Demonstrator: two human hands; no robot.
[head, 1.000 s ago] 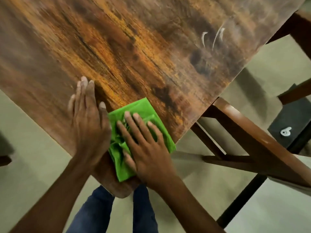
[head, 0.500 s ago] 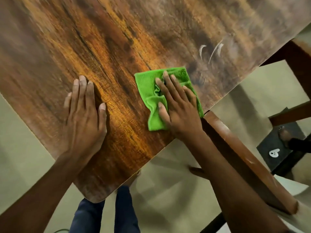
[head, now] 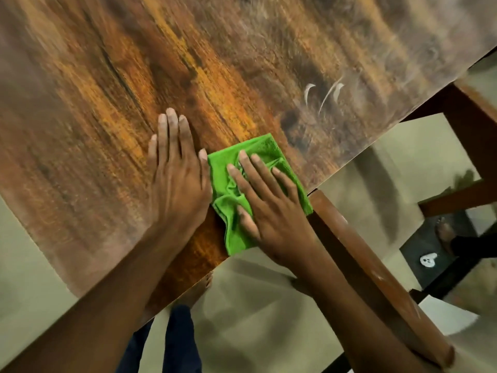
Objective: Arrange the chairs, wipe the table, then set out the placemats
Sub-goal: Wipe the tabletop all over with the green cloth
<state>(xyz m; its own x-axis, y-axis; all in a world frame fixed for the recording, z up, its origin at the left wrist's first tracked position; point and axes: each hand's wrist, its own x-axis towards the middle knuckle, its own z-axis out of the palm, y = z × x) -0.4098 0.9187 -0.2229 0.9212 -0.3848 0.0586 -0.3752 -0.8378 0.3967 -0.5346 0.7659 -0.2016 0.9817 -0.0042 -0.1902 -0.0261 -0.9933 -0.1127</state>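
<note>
Hands lie side by side on the worktop, both flat, fingers straight and pointing away from the person. Half a second ago they were well apart, the right one out near the far edge with the cloth; now the right hand has drawn the green cloth back until it sits just beside the left hand, whose thumb touches the cloth's left border. The left hand itself has kept its pose, palm pressed on bare wood, holding nothing.

The right hand presses down on the cloth with spread fingers, not gripping it; the fabric is bunched in folds between thumb and forefinger. The cloth lies at the worktop's near-right edge, its lower corner hanging slightly past that edge.

Pale curved smears mark the wood beyond the cloth, toward the right corner. A brown wooden chair rail runs diagonally below the edge, just under the right forearm. Dark blue trouser legs and a bare foot show beneath the worktop on the pale floor. Further right another bare foot rests near a dark mat.
</note>
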